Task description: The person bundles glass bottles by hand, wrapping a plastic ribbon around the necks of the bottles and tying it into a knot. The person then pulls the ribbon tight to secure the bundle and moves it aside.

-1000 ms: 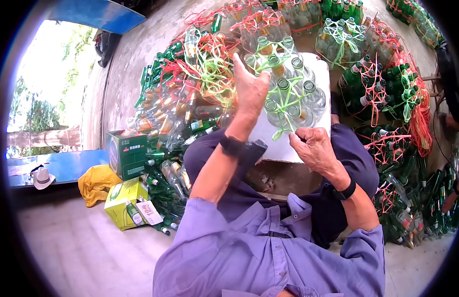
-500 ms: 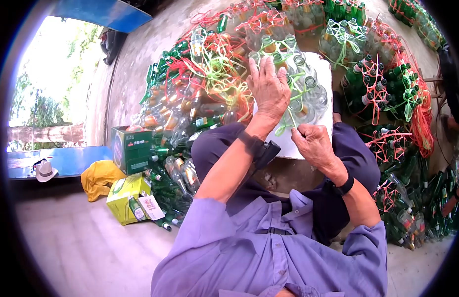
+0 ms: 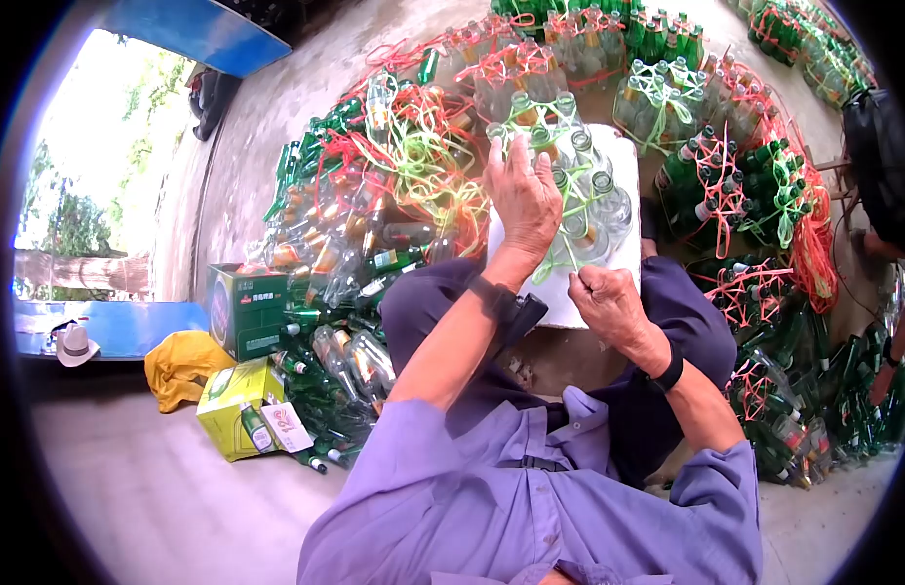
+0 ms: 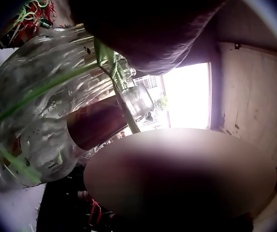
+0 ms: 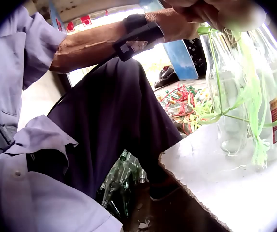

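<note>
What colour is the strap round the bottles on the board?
Light green; the strap shows best in the right wrist view.

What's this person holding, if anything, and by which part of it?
The right grip pinches a green strap, on the length leading off the glass bottles. The left grip lies over them; whether it holds anything cannot be told.

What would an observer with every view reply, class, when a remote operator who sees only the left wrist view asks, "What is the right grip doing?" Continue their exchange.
Observer: The right grip pinches a green strap running to the clear bottles.
Operator: My view misses that. What stands off to the left?
Observer: A yellow-green box, near a dark green carton.
Operator: And farther left, past those?
Observer: A pale hat, at the edge of a blue ledge.
</note>
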Action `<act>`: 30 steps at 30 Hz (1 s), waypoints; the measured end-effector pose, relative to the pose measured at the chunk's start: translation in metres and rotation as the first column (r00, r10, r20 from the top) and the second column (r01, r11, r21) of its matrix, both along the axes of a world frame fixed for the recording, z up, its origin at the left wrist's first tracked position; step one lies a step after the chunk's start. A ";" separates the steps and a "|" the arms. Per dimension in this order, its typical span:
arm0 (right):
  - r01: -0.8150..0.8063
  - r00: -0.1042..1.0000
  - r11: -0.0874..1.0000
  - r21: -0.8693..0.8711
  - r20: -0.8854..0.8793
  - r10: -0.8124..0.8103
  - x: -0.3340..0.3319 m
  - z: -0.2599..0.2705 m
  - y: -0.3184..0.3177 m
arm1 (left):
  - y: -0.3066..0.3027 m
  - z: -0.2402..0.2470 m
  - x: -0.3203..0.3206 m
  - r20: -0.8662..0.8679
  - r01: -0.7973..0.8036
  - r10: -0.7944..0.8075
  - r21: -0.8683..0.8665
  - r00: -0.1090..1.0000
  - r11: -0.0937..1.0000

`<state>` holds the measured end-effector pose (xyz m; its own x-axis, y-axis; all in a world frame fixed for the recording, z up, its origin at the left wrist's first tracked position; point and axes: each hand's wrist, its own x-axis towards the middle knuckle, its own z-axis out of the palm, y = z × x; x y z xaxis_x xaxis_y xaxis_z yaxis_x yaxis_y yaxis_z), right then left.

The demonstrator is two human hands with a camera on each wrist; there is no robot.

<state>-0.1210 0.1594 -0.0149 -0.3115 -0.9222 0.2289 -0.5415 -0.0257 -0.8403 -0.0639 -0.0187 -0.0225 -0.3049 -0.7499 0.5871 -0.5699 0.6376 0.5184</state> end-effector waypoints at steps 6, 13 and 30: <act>0.046 0.999 0.998 0.033 0.003 -0.046 0.001 -0.001 0.001 | 0.014 0.019 0.022 0.023 0.174 -0.173 -0.141 0.985 0.975; 0.091 0.994 0.993 0.077 0.046 -0.095 0.002 0.002 0.002 | 0.037 0.017 0.065 0.198 0.463 -0.437 -0.113 0.878 0.879; 0.108 0.634 0.952 0.285 0.718 -0.287 0.045 0.048 -0.014 | 0.023 0.004 0.073 0.101 0.583 -0.575 -0.181 0.812 0.792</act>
<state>-0.0756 0.1454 0.0332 -0.4722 -0.8127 -0.3414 0.2977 0.2176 -0.9295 0.0091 0.0041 -0.0184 -0.6708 -0.2975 0.6794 -0.0788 0.9394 0.3336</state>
